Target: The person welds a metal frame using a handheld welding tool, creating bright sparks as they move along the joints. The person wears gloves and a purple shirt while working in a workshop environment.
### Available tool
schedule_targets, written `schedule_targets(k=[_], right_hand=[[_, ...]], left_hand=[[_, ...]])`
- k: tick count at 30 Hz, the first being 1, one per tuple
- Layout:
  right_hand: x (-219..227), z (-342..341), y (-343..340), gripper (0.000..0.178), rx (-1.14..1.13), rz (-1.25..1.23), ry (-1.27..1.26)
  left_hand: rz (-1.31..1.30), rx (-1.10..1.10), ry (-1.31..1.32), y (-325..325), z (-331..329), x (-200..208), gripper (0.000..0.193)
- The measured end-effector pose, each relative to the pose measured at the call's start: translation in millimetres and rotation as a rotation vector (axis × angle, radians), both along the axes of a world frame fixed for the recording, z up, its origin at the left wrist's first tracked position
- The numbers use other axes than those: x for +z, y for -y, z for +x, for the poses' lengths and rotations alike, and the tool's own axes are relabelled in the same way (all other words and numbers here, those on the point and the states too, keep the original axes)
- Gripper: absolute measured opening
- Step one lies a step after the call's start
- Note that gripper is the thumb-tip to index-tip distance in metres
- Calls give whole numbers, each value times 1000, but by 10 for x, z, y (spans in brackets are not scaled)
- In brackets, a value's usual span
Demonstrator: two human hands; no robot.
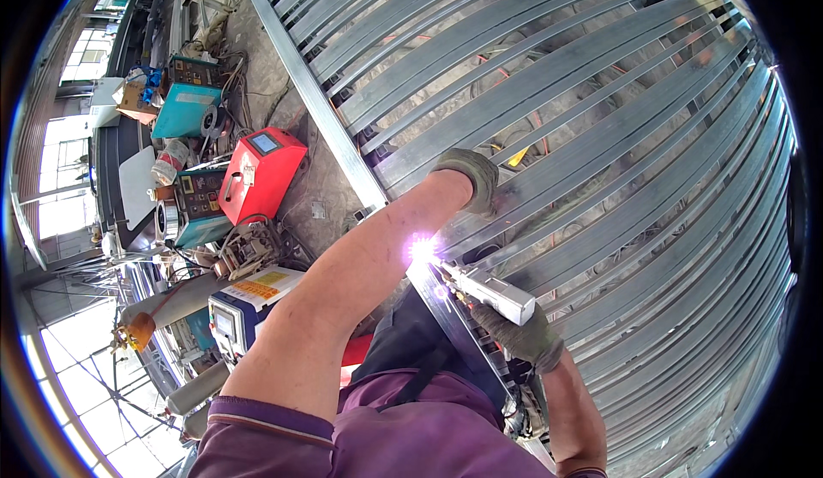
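Note:
My right hand, in a grey-green work glove, is closed round a silver welding gun. From the gun's tip a glaring white-violet spark burns at the long edge rail of a slatted metal frame. Farther up, my gloved left hand bends its fingers down over a flat metal bar near that rail; its fingertips are hidden. My bare left forearm crosses above the rail beside the glare, which washes out the joint.
Many parallel metal bars span the right side, with cables and a yellow piece beneath. At left stand a red machine with a screen, teal machines, a white-and-blue control box and gas cylinders.

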State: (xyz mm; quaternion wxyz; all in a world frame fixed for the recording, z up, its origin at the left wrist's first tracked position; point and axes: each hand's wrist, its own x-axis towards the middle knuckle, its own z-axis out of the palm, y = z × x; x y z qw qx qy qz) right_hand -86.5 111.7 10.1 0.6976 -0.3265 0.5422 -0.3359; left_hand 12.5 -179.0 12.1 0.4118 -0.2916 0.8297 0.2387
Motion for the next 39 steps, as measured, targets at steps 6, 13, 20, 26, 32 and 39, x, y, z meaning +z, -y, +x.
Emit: schedule_targets(k=[6, 13, 20, 26, 32, 39], right_hand=[[82, -5, 31, 41, -32, 32, 52], [145, -34, 61, 42, 1, 39, 20], [39, -8, -25, 44, -43, 50, 75], [21, -5, -41, 44, -58, 82, 105], [33, -25, -46, 43, -42, 115, 105], [25, -37, -42, 42, -2, 60, 57]], left_hand=[[0, 14, -10, 5, 8, -22, 63], [3, 17, 3, 12, -1, -13, 64], [2, 9, 10, 11, -16, 7, 63], [1, 24, 17, 11, -12, -57, 63], [2, 26, 4, 5, 7, -100, 63], [-9, 12, -8, 5, 26, -145, 63]])
